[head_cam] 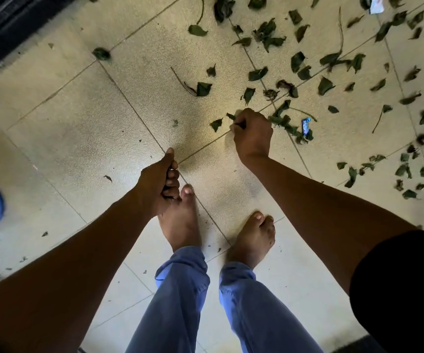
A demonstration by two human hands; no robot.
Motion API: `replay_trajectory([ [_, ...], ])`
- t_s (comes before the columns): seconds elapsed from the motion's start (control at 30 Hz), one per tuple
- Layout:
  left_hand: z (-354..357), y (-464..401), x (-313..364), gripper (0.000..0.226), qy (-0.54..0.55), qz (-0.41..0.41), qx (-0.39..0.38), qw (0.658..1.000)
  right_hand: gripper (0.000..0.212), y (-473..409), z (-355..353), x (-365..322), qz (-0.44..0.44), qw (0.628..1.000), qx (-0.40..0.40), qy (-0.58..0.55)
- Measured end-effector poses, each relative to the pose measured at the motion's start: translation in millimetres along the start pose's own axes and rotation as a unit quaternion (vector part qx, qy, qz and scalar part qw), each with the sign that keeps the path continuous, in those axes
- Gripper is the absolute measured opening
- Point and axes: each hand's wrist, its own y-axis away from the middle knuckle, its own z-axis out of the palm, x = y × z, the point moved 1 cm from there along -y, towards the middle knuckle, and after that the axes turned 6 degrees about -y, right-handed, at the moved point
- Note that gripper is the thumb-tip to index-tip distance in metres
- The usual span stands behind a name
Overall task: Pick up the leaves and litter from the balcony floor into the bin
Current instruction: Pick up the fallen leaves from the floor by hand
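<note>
Leaves, dark green and curled (325,85), lie scattered across your cream tiled balcony floor (78,128), thickest ahead and to the right. Your right hand (253,133) pinches one small leaf (230,116) beside a blue wrapper (305,126). Your left hand (160,184) hangs curled tight, apparently holding nothing, above your bare foot (180,225).

Tiled floor (60,128): scattered leaves (325,85), blue wrapper (305,126), bare feet (180,222).

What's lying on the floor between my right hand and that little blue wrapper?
In the head view, a clump of green leaves lies between the right hand and the blue wrapper.
</note>
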Motion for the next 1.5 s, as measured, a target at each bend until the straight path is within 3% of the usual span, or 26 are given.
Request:
replay_trajectory([
  [0.13, -5.4, -1.5, -0.3, 0.039, -0.006, -0.009, -0.012, 1.000, 0.031, -5.4, -0.5, -7.5, -0.045, 0.998, -0.028, -0.025],
  [0.27, -10.7, 1.5, 1.4, 0.039, -0.004, -0.017, -0.025, 1.000, 0.021, -12.0, 6.0, -7.4, -0.102, 0.991, -0.056, 0.066],
  [0.43, -18.2, -5.1, -20.5, 0.039, -0.062, -0.003, 0.009, 0.998, 0.013, -10.1, 14.8, -5.6, -0.090, 0.992, -0.039, 0.075],
  [0.57, -22.3, -9.5, -15.2, 0.039, 0.020, -0.047, -0.029, 0.998, 0.013, 9.9, 20.4, -15.3, -0.203, 0.978, -0.046, 0.028],
  [0.67, -25.0, -20.0, -33.0, 0.038, 0.057, -0.083, -0.029, 0.994, 0.012, 19.6, 33.3, -11.0, -0.302, 0.941, -0.127, 0.085],
  [0.73, -24.2, -16.5, -26.5, 0.038, 0.074, -0.089, -0.062, 0.991, 0.011, 26.3, 39.6, -5.7, -0.299, 0.934, -0.155, 0.118],
  [0.83, -30.1, -0.1, 0.8, 0.038, 0.036, -0.035, -0.040, 0.998, 0.024, 36.1, 44.6, -3.9, -0.297, 0.932, -0.145, 0.149],
  [1.0, -31.0, 1.2, 1.2, 0.036, 0.009, -0.032, -0.009, 0.999, 0.022, 17.5, 35.9, -31.3, -0.240, 0.961, -0.114, 0.081],
  [1.2, -34.3, -1.1, 22.0, 0.037, 0.003, -0.023, -0.024, 0.999, 0.063, -41.4, 32.0, -70.2, -0.160, 0.985, -0.057, 0.038],
  [1.37, -37.1, 0.2, 30.5, 0.037, 0.023, -0.020, -0.030, 0.999, 0.024, -61.1, 39.0, -73.5, -0.153, 0.982, -0.075, 0.076],
  [1.5, -40.8, 2.5, 34.1, 0.037, 0.024, -0.018, -0.035, 0.999, 0.013, -66.4, 32.0, -73.9, -0.125, 0.991, -0.047, 0.023],
])
